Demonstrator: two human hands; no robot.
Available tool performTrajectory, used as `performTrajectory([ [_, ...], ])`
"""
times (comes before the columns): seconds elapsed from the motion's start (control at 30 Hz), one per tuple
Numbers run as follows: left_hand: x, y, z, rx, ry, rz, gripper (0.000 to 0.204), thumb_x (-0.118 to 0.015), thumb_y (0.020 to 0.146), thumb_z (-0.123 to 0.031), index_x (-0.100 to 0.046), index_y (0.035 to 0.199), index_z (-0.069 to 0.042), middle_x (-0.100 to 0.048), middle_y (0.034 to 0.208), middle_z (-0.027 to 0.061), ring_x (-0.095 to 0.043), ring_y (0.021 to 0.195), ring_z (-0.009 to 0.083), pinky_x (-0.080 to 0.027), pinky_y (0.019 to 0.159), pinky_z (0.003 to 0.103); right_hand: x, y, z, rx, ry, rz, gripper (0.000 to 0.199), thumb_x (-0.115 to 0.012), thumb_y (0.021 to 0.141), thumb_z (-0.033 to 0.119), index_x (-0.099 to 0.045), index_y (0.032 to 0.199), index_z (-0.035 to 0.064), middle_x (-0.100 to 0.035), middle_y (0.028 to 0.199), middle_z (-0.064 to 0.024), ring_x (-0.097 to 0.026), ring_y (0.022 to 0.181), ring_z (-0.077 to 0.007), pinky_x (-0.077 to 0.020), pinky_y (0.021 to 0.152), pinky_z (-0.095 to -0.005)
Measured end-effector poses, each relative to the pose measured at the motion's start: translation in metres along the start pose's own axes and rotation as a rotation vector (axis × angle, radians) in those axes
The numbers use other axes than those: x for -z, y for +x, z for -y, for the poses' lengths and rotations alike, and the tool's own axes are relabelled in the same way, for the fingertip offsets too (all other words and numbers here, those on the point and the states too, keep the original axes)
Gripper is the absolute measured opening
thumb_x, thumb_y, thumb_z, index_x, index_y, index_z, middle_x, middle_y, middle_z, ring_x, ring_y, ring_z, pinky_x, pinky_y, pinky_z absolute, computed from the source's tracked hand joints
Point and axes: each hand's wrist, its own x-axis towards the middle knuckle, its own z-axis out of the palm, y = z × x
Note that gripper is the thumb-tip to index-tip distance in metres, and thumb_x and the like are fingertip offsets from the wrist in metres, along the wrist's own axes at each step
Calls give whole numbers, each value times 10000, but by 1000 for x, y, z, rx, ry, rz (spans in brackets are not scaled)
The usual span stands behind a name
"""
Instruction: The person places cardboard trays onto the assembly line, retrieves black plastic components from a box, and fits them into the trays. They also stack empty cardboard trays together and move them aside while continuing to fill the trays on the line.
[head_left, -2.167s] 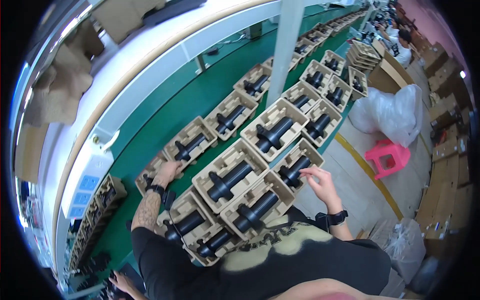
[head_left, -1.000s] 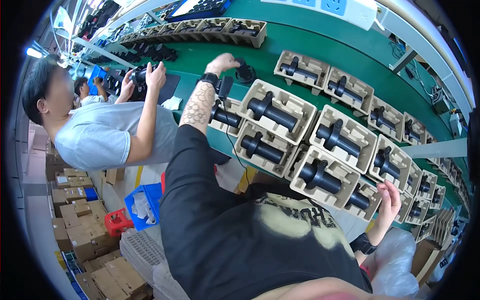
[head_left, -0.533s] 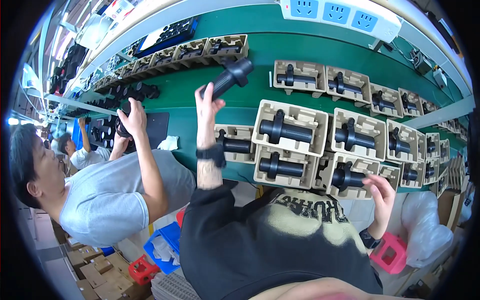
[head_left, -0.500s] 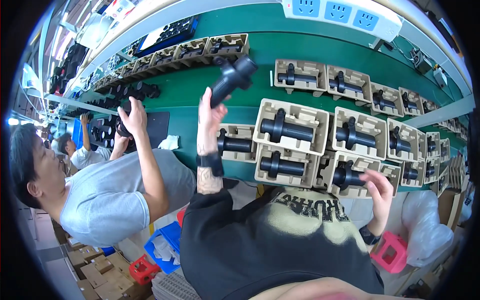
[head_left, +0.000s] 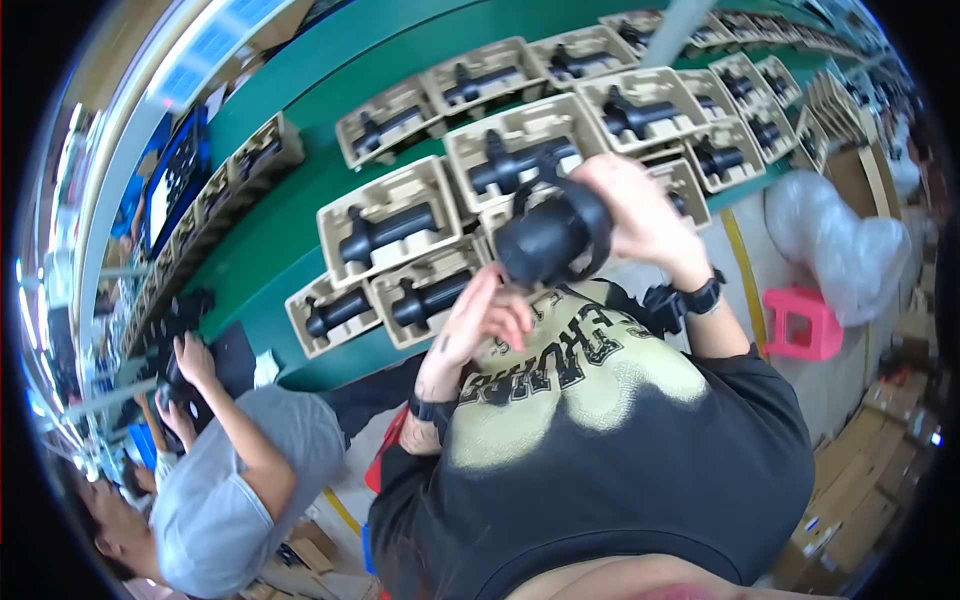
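In front of my chest, my right hand [head_left: 640,215] grips a black scope-like tube [head_left: 548,240] with a ring clamp around it. The wide rounded end of the tube points toward the lower left and is slightly blurred. My left hand [head_left: 484,318] is just below that end, fingers apart and slightly bent; whether a fingertip touches the tube cannot be made out. Behind the tube, a tan moulded tray [head_left: 520,118] holds a similar black tube [head_left: 520,165]. Another tray [head_left: 335,222], left of it, also contains a black tube [head_left: 390,232].
More filled trays run along the green bench [head_left: 250,235] to the far right, some stacked. A co-worker [head_left: 235,470] in grey handles a dark part on the left. A pink stool [head_left: 803,322] and plastic-wrapped bundle [head_left: 835,245] stand at right, near cardboard boxes [head_left: 850,475].
The view has swung to the right. Half a second ago my left hand held a black tube up over the bench and my right was empty; now my right grips a tube and my left is open.
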Motion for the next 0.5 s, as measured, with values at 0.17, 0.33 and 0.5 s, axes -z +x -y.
performTrajectory([
  [0.17,6,-7,8,-265,-46,-445,443,-296,986,-348,-448,1229,-10,-595,742,119,-594,525,158,-495,465,240,51,-111,-111,-268,-217,-302,620,-714,542,73,-529,1134,50,-545,1139,-152,-511,1080,-338,-394,940,-408],
  [0.33,-6,-16,17,-341,-106,-584,436,-310,979,-338,-432,1256,-25,-567,753,100,-577,553,150,-518,522,244,57,-130,-130,-279,-283,-187,601,-686,555,29,-537,1135,67,-560,1125,-126,-512,1080,-331,-377,960,-404],
  [0.5,-28,4,12,-324,100,-735,405,-352,977,-317,-472,1226,-21,-585,786,85,-595,621,140,-504,582,232,35,-101,-125,-150,-36,-297,580,-685,552,21,-547,1113,71,-575,1094,-114,-515,1072,-322,-393,937,-399],
])
